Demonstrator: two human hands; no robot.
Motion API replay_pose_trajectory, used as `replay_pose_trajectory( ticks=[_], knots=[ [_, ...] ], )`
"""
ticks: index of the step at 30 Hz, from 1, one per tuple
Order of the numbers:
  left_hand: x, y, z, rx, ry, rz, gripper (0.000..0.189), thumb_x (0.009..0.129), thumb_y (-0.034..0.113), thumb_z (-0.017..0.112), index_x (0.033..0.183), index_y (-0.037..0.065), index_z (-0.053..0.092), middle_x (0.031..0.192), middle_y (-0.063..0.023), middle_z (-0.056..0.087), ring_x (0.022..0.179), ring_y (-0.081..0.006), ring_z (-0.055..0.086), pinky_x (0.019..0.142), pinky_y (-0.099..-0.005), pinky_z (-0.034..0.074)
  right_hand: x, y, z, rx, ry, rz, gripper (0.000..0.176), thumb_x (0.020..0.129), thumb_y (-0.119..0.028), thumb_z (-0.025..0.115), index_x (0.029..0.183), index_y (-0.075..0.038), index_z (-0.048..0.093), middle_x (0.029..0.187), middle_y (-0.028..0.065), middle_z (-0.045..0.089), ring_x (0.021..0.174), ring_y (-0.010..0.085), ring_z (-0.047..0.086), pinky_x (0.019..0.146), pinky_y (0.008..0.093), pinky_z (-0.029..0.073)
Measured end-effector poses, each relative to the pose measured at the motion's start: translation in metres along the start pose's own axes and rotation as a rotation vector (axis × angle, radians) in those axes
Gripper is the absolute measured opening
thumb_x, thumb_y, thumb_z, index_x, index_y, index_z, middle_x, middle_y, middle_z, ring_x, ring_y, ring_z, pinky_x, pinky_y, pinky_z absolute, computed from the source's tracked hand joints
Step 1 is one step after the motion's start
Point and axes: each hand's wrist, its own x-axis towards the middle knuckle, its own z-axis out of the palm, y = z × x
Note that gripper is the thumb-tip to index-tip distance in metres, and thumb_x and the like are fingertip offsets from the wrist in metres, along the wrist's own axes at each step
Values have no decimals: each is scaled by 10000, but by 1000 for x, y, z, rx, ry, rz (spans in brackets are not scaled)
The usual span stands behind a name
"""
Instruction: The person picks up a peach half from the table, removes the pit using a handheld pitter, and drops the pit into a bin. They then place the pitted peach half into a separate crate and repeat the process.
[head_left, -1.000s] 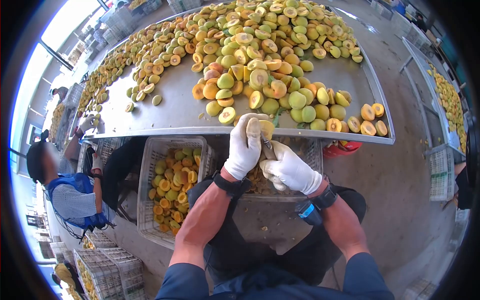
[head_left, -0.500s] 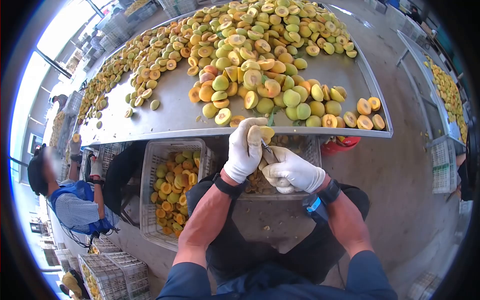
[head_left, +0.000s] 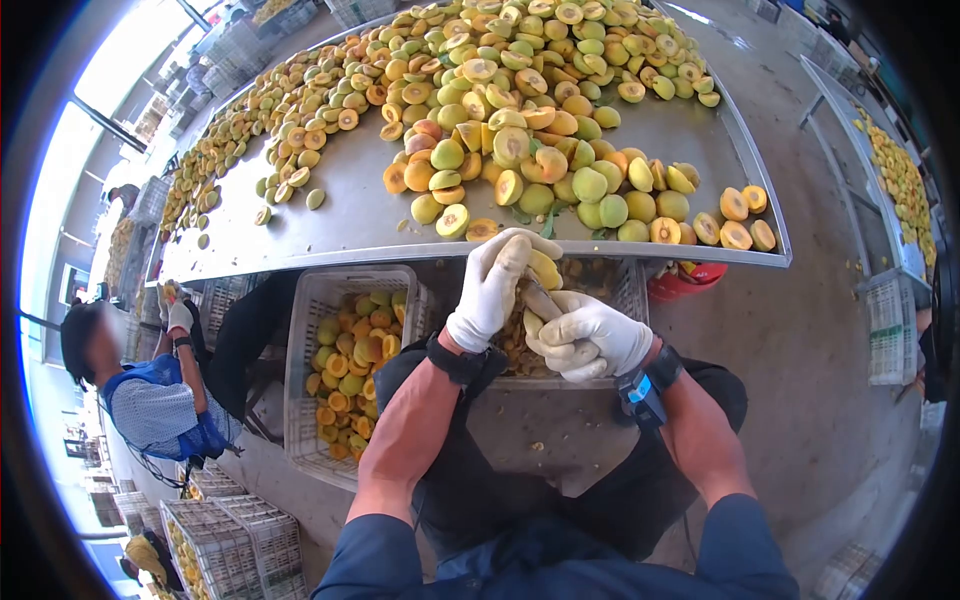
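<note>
My gloved left hand (head_left: 492, 287) is closed around a yellow peach half (head_left: 545, 268), just in front of the metal table's near edge. My gloved right hand (head_left: 590, 337) grips a slim metal pitting tool (head_left: 541, 300), its tip against or very near the fruit. Fingers partly hide both the peach half and the tool. Beyond my hands, whole-looking and halved peaches (head_left: 510, 146) are heaped on the metal table (head_left: 400, 236); some cut faces show the pit. Below my hands is a crate (head_left: 633, 300) with scraps inside, partly hidden.
A white crate (head_left: 293, 400) of peach halves stands left of my knees. A co-worker (head_left: 160, 400) in a blue vest sits further left, near stacked crates (head_left: 235, 540). Under the table's right corner is a red container (head_left: 690, 280). Another fruit-covered table (head_left: 895, 190) stands right.
My left fingers have turned over the peach half, and the tool lies at a different angle against it. The co-worker's hands have shifted. The view has moved slightly.
</note>
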Motion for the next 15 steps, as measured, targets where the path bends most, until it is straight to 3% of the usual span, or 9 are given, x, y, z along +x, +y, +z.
replay_pose_trajectory(
  ticks=[4, 7, 9, 10, 12, 13, 14, 15],
  knots=[
    [10, 2, 0, -96, -63, -61, 525, 1035, 435, 425, 1078, -50, 620, 791, -128, 673, 745, -195, 667, 678, -286, 547, -1, 0, -6, 107, -49, -13, 108, 926, -97, 590, 975, -56, 503, 677, -20, 429, 431, 21, 325, 344, 172, 256],
    [14, -6, -8, -184, 31, -134, 502, 1028, 405, 415, 1097, -49, 618, 853, -141, 682, 777, -200, 666, 701, -286, 544, -9, -5, -6, 18, -82, -63, 91, 935, -97, 576, 994, -60, 517, 662, -24, 406, 437, 13, 301, 343, 170, 241],
    [14, -10, -14, -90, 68, -86, 433, 1002, 323, 454, 1198, -32, 607, 973, -122, 689, 848, -174, 658, 757, -268, 524, -16, -12, -10, -236, 13, -19, 175, 902, -116, 599, 1039, -33, 529, 669, 59, 542, 444, 138, 487, 381, 284, 399],
    [13, -10, -15, -89, 63, -87, 433, 1002, 323, 454, 1198, -32, 607, 973, -122, 689, 848, -174, 658, 757, -268, 524, -15, -8, -15, -235, 15, -24, 175, 902, -116, 599, 1039, -33, 529, 669, 59, 542, 444, 138, 487, 381, 284, 399],
    [16, -8, -15, -12, 53, -125, 429, 979, 276, 485, 1281, -13, 580, 1037, -101, 683, 873, -155, 652, 763, -258, 511, -9, 2, -25, -1636, 520, -186, 273, 856, -126, 599, 1088, 3, 534, 797, 183, 674, 663, 329, 670, 579, 430, 532],
    [14, -6, -19, 64, 29, -180, 433, 962, 238, 499, 1320, 4, 563, 1091, -97, 674, 873, -156, 660, 719, -251, 508, -7, 5, -20, -1854, 752, 117, 379, 833, -136, 568, 1175, 24, 533, 931, 240, 691, 903, 407, 674, 778, 492, 534],
    [12, -5, -20, 67, 27, -182, 433, 962, 238, 499, 1320, 4, 563, 1091, -97, 674, 873, -156, 660, 719, -251, 508, -7, 10, -24, -1978, 857, 201, 472, 850, -128, 523, 1297, 20, 497, 899, 224, 691, 869, 404, 676, 769, 480, 541],
    [10, -4, -22, -10, 26, -227, 430, 960, 231, 504, 1321, 5, 564, 1093, -99, 674, 867, -161, 664, 699, -251, 507, -9, 11, -25, -1939, 837, 178, 530, 854, -127, 519, 1363, 7, 455, 922, 224, 692, 887, 393, 678, 785, 477, 541]
  ],
)
